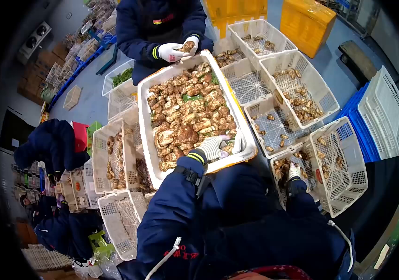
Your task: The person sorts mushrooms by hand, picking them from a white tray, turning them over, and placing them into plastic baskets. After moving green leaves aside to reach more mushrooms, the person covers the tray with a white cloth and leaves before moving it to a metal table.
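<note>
A white foam box (144,126) full of brown-and-cream matsutake mushrooms (180,114) stands before me, with some green leaves among them. My left hand (212,147), in a striped white glove, reaches over the box's near right corner. Its fingers and thumb close around a mushroom (227,147) there. To the right, my right hand (294,171), also gloved, is down inside a white plastic crate (277,190) that holds loose mushrooms (282,168). Its fingers point away from me, look stretched out, and show nothing held between them. A white cloth or glove-like piece (238,142) lies in the box corner.
Opposite me, a person in white gloves (173,52) holds a mushroom (187,46). More mushroom crates (297,88) stand to the right, others (108,158) to the left. Stacked blue and white crates (381,116) and yellow boxes (306,25) stand beyond. Two people (55,144) work at far left.
</note>
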The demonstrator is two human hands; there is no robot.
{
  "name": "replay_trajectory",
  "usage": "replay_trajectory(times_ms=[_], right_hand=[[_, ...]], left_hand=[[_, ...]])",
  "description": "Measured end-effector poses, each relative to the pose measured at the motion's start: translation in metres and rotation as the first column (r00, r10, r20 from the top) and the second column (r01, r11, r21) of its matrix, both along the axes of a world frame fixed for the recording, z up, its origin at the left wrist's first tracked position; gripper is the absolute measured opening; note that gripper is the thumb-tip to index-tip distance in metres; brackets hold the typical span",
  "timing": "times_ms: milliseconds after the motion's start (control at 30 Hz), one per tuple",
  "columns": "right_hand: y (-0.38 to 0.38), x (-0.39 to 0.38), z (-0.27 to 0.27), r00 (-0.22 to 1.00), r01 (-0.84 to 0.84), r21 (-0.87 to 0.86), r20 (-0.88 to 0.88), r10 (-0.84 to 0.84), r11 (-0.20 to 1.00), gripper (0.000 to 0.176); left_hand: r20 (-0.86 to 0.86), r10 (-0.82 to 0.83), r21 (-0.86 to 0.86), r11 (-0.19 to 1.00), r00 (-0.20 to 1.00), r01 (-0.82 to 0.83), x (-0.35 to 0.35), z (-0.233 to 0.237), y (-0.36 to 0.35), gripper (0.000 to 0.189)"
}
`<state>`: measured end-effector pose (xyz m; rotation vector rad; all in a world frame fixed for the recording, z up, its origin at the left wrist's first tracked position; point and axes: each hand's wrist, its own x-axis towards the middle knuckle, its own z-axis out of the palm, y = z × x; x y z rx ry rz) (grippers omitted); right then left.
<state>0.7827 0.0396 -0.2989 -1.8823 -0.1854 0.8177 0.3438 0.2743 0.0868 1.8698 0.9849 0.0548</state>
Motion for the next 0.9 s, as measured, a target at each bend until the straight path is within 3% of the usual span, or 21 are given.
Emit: replay_trajectory(times_ms=[33,100,133,167,233,267,300,367,400,433,500,533,567,633,700,733,767,833,900], right_hand=[[0.012,-0.010,0.018,0.995,0.077,0.071,-0.061,-0.073,0.994,0.042],[0.030,-0.019,0.081,0.990,-0.001,0.168,-0.140,0.025,0.986,0.046],[0.044,-0.028,0.118,0.995,-0.065,0.180,-0.068,0.079,0.982,0.043],[0.061,-0.038,0.151,0.991,-0.130,0.186,0.008,0.131,0.974,0.041],[0.096,-0.076,0.219,0.940,-0.256,0.447,0.321,0.113,0.857,0.041],[0.111,-0.104,0.273,0.913,-0.350,0.489,0.370,0.174,0.799,0.039],[0.121,-0.132,0.326,0.877,-0.442,0.519,0.420,0.233,0.731,0.038],[0.136,-0.170,0.389,0.619,-0.766,0.293,0.574,0.536,0.571,0.034],[0.146,-0.186,0.418,0.322,-0.882,-0.008,0.720,0.614,0.471,0.032],[0.155,-0.198,0.436,-0.015,-0.877,-0.326,0.752,0.659,0.352,0.030],[0.178,-0.209,0.416,-0.359,-0.882,-0.442,0.857,0.370,0.167,0.028],[0.184,-0.216,0.417,-0.506,-0.803,-0.586,0.769,0.391,0.112,0.026],[0.192,-0.216,0.402,-0.584,-0.766,-0.630,0.766,0.270,0.130,0.023],[0.200,-0.227,0.421,-0.719,-0.622,-0.782,0.593,0.362,0.047,0.016],[0.212,-0.227,0.416,-0.613,-0.691,-0.719,0.637,0.468,0.074,0.015],[0.213,-0.226,0.414,-0.549,-0.744,-0.657,0.704,0.450,0.122,0.015],[0.213,-0.222,0.400,-0.449,-0.839,-0.514,0.840,0.306,0.180,0.017],[0.209,-0.226,0.412,-0.452,-0.819,-0.559,0.765,0.460,0.125,0.024],[0.203,-0.230,0.425,-0.466,-0.798,-0.589,0.737,0.489,0.128,0.032]], left_hand=[[0.025,0.046,-0.021,0.999,0.999,-0.046,-0.008,-0.009,0.000,0.070],[0.180,0.115,-0.135,0.987,0.977,-0.091,-0.024,-0.028,0.005,0.070],[0.165,0.109,-0.106,0.990,0.980,-0.092,-0.029,-0.033,0.005,0.068],[0.164,0.148,-0.074,0.988,0.975,-0.137,-0.025,-0.008,-0.005,0.061],[0.346,0.285,-0.335,0.928,0.894,-0.166,-0.024,-0.007,-0.004,0.055],[0.302,0.193,-0.161,0.976,0.934,-0.150,-0.019,-0.002,-0.004,0.051],[0.195,0.163,-0.096,0.985,0.967,-0.146,-0.017,0.000,-0.004,0.052],[0.413,0.203,-0.180,0.974,0.888,-0.139,-0.014,-0.035,-0.001,0.055],[0.294,0.147,-0.142,0.984,0.944,-0.109,-0.013,-0.026,-0.002,0.057],[0.049,0.033,0.073,0.997,0.998,-0.036,-0.009,-0.003,-0.005,0.055],[-0.091,-0.073,0.111,0.990,0.993,0.083,-0.007,-0.013,-0.002,0.051],[-0.198,-0.166,0.161,0.967,0.966,0.199,-0.002,-0.007,0.000,0.051],[-0.261,-0.199,0.153,0.958,0.945,0.244,0.003,-0.016,0.005,0.054],[-0.496,-0.279,0.121,0.915,0.822,0.384,0.024,0.026,0.005,0.053],[-0.562,-0.276,0.150,0.893,0.779,0.425,0.038,0.035,0.003,0.045],[-0.588,-0.265,0.188,0.874,0.765,0.447,0.042,0.031,0.002,0.045],[-0.614,-0.253,0.224,0.853,0.747,0.472,0.043,0.026,0.001,0.046],[-0.559,-0.255,0.255,0.853,0.789,0.456,0.040,0.016,0.004,0.047],[-0.488,-0.266,0.235,0.877,0.831,0.419,0.031,0.010,0.006,0.046]])
